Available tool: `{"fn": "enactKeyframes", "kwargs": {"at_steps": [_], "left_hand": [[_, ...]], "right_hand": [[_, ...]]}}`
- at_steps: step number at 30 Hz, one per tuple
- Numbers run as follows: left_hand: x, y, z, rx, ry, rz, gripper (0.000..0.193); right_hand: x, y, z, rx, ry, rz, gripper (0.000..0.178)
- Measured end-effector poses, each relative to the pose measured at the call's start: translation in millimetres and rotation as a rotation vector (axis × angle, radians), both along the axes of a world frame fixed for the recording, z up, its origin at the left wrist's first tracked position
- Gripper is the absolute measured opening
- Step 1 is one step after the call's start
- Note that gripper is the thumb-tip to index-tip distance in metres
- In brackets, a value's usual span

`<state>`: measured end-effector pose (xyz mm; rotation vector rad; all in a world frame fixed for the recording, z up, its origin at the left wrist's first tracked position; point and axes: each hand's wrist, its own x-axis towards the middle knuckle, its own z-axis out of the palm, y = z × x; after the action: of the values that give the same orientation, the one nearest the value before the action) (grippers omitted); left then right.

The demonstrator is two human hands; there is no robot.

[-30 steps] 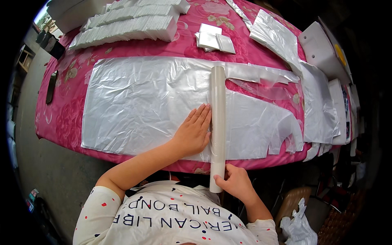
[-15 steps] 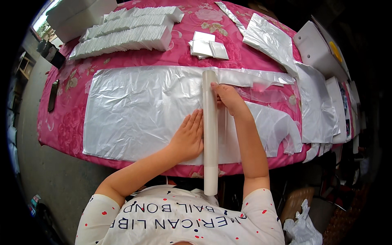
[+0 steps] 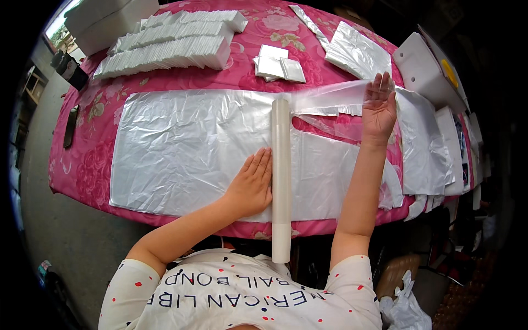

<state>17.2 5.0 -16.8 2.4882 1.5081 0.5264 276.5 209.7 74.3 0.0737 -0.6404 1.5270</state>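
A stack of thin silvery-white plastic bags (image 3: 170, 148) is spread across the table, its cut handle strips reaching right. A long pale tube (image 3: 281, 181) lies over it, one end sticking out past the table's near edge. My left hand (image 3: 251, 184) rests flat on the bags, fingers together and pointing away, their side against the tube. Well to the right, my right hand (image 3: 378, 110) is turned palm up with its fingers stretched out. The upper handle strip (image 3: 330, 99) runs from beyond the tube to that hand; how they touch is hard to make out.
Rows of white folded packets (image 3: 165, 49) stand at the far left, beside a dark cup (image 3: 69, 70) and a phone (image 3: 71, 127). Several small square packets (image 3: 279, 65) lie beyond the tube. More silvery sheets (image 3: 360, 50) and white foam boxes (image 3: 421, 66) are at the right.
My right hand has left the tube's far end and swung right, turning palm up. The upper handle strip is now spread out toward it. My left hand stays beside the tube.
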Motion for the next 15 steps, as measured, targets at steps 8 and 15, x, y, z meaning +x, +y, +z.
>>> {"fn": "enactKeyframes", "kwargs": {"at_steps": [8,15], "left_hand": [[0,-1,-2,0.033,-0.154,-0.014,0.062],[0,4,-17,0.216,0.036,-0.045,0.059]], "right_hand": [[-250,-109,12,0.326,-1.207,-0.1,0.04],[-351,-143,-94,0.759,-1.82,-0.169,0.07]]}}
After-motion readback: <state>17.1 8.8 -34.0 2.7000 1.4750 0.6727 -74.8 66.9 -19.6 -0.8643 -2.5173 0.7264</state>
